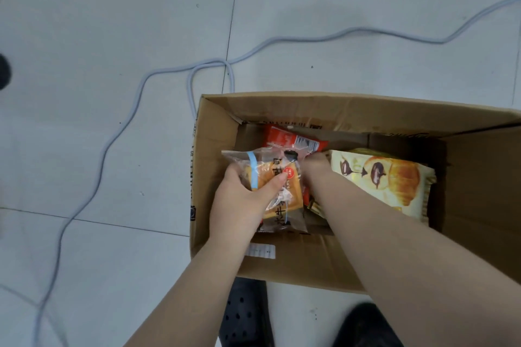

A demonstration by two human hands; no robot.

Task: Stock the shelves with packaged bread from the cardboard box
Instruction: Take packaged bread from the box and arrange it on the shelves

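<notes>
An open cardboard box (214, 132) stands on the tiled floor below me. My left hand (239, 200) grips a clear packet of sliced bread (284, 180) with a blue band and an orange label, over the box's left half. My right hand (313, 169) reaches into the box just right of that packet, its fingers hidden among the packets. A red packet (290, 139) lies at the back. A pale yellow packet (394, 177) printed with chocolate-filled croissants lies on the right.
A grey cable (118, 132) snakes across the white floor tiles left of and behind the box. Two black shoes (245, 315) stand at the box's near side. The box's right flap (485, 194) is folded outwards.
</notes>
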